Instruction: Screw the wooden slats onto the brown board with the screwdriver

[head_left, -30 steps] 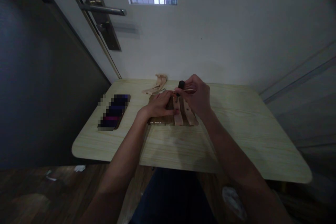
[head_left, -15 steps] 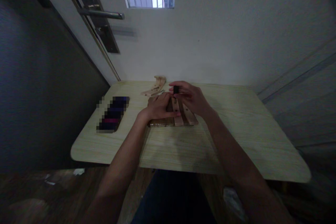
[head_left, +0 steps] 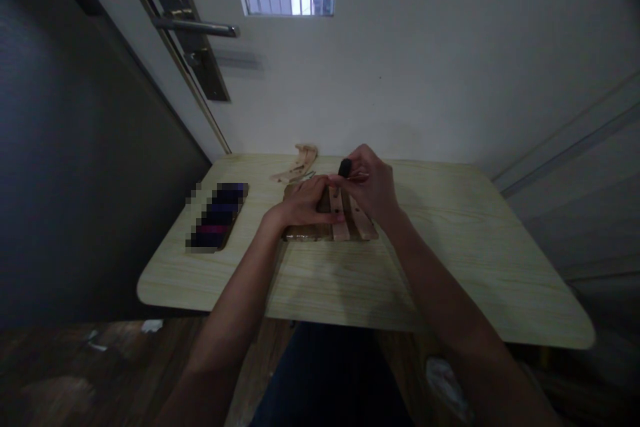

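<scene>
My left hand (head_left: 305,203) lies flat on a brown board (head_left: 305,233), its thumb stretched out over a pale wooden strip (head_left: 340,230). The fingers are spread, not wrapped round anything. Above the strip's far end, my right hand (head_left: 373,183) is closed round a small tool with a black handle (head_left: 345,167). The handle tilts, and the tool's lower end is hidden by fingers, so I cannot tell its exact kind. A second pale strip (head_left: 366,223) with dark spots lies along the board's right side, partly beneath my right hand.
Behind the board lie a curved pale wooden piece (head_left: 306,157) and some thin bits. A phone (head_left: 220,217), blurred out, rests at the left of the table (head_left: 450,267). A white door with a metal handle (head_left: 200,27) stands just past the table's far edge.
My right hand has turned and its fingers have curled further round the black handle, which went from nearly upright to tilted, slightly right. My left hand keeps its place on the board.
</scene>
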Tool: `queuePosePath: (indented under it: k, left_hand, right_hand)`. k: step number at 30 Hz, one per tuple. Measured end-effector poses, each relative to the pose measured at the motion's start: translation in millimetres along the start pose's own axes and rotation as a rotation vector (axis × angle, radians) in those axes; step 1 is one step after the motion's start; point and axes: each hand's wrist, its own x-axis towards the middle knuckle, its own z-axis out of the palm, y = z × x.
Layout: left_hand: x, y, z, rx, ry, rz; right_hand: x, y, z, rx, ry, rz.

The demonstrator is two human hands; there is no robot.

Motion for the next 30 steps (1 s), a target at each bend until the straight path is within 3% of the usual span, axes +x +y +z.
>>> queuePosePath:
  k: [5,12,20,25,30]
  left_hand:
    - [1,-1,0,0.009,0.007,0.012]
    - [0,6,-4,0.033,-0.027,-0.040]
    - [0,4,-1,0.065,0.013,0.041]
    - [-2,9,-4,0.053,-0.200,0.004]
    - [-2,7,-2,0.223,-0.084,-0.088]
  right_hand:
    - [-2,3,1,-0.018,-0.019,-0.049]
    - [1,4,-14,0.075,-0.270,-0.103]
    - [-2,1,-1,-0.125,-0.343,-0.379]
    - [4,1,9,-0.105,-0.411,-0.337]
    - [14,9,15,-0.095,-0.433,-0.307]
